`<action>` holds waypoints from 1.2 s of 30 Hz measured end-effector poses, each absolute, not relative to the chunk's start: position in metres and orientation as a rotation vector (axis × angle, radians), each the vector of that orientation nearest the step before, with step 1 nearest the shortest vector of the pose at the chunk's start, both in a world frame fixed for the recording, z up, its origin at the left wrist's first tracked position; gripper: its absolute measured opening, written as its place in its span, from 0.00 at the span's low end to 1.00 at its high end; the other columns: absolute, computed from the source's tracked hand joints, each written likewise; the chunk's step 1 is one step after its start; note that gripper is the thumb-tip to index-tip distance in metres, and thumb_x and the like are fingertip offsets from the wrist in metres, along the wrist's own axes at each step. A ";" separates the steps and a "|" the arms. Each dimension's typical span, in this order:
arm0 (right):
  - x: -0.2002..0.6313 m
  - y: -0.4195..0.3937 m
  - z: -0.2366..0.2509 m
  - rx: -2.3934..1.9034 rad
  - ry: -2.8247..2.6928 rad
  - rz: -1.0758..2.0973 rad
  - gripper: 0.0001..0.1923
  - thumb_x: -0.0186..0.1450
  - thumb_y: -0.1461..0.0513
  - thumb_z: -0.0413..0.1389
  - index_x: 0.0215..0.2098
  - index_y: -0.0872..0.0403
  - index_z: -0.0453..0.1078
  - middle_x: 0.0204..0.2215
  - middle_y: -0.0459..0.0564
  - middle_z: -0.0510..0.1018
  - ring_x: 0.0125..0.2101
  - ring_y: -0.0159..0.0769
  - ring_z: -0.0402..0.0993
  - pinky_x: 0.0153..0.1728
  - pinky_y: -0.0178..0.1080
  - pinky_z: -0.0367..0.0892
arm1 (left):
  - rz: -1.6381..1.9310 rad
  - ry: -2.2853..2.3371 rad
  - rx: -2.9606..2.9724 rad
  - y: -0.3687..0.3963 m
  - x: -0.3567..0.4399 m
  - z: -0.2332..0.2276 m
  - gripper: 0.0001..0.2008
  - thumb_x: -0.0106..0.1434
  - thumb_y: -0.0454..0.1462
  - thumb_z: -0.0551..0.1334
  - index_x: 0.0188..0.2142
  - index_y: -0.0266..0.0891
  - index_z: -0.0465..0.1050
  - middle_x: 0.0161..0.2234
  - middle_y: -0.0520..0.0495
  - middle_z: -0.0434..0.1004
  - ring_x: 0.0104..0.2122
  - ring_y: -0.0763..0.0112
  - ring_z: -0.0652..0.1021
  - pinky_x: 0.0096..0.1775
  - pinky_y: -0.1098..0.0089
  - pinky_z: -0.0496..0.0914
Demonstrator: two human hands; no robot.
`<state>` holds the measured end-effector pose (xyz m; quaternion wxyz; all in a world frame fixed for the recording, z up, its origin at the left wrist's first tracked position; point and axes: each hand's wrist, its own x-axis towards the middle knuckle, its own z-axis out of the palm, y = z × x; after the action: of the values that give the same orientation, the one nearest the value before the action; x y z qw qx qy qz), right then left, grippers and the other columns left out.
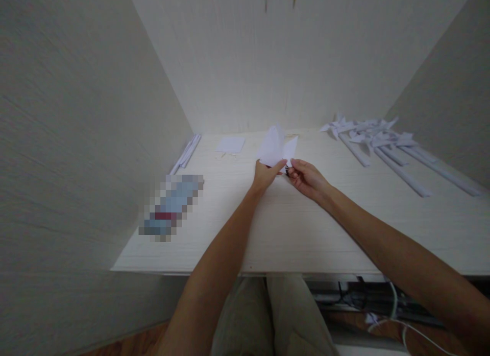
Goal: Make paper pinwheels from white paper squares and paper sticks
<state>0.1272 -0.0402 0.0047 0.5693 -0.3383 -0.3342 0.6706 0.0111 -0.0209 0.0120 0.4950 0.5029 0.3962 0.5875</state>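
Observation:
My left hand (pixel 265 175) grips a white sheet of paper (pixel 271 145) above the middle of the table, thumb across its lower edge. The sheet is bent upward, and a pointed flap (pixel 291 147) stands apart on its right side. Close beside it, my right hand (pixel 307 179) is closed, with thumb and fingertips pinched at the flap's lower corner. A small dark thing (pixel 287 170) shows at those fingertips; its kind cannot be made out, and the fingers partly hide it.
Several white paper pinwheels (pixel 367 131) on rolled-paper sticks lie at the right. Rolled white paper sticks (pixel 186 151) rest along the left wall. A flat paper square (pixel 230 144) is at the back. A blurred-out bluish object (pixel 172 205) lies left. Cables (pixel 394 300) hang under the table.

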 end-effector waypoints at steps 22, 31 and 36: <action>0.129 -0.040 0.003 -0.715 -0.836 1.625 0.05 0.50 0.70 0.55 0.20 0.56 0.66 0.16 0.41 0.70 0.16 0.20 0.63 0.18 0.24 0.61 | 1.396 0.975 1.290 -0.018 0.011 0.009 0.08 0.43 0.34 0.64 0.25 0.34 0.71 0.24 0.50 0.74 0.21 0.76 0.72 0.21 0.76 0.67; 0.130 -0.037 0.000 -0.739 -0.818 1.606 0.05 0.49 0.71 0.54 0.21 0.56 0.67 0.17 0.42 0.69 0.18 0.21 0.63 0.20 0.25 0.61 | 1.397 0.959 1.392 -0.023 0.012 0.014 0.04 0.43 0.32 0.63 0.20 0.34 0.69 0.21 0.52 0.72 0.18 0.79 0.70 0.20 0.78 0.65; 0.129 -0.037 0.001 -0.739 -0.805 1.612 0.06 0.48 0.72 0.54 0.20 0.55 0.67 0.17 0.42 0.69 0.18 0.21 0.63 0.20 0.25 0.61 | 1.385 0.972 1.385 -0.022 0.012 0.014 0.04 0.42 0.31 0.64 0.20 0.34 0.69 0.20 0.52 0.71 0.18 0.80 0.69 0.20 0.78 0.64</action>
<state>0.1291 -0.0369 0.0008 0.5621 -0.3140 -0.3419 0.6845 0.0121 -0.0223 0.0142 0.4594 0.5627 0.3946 0.5627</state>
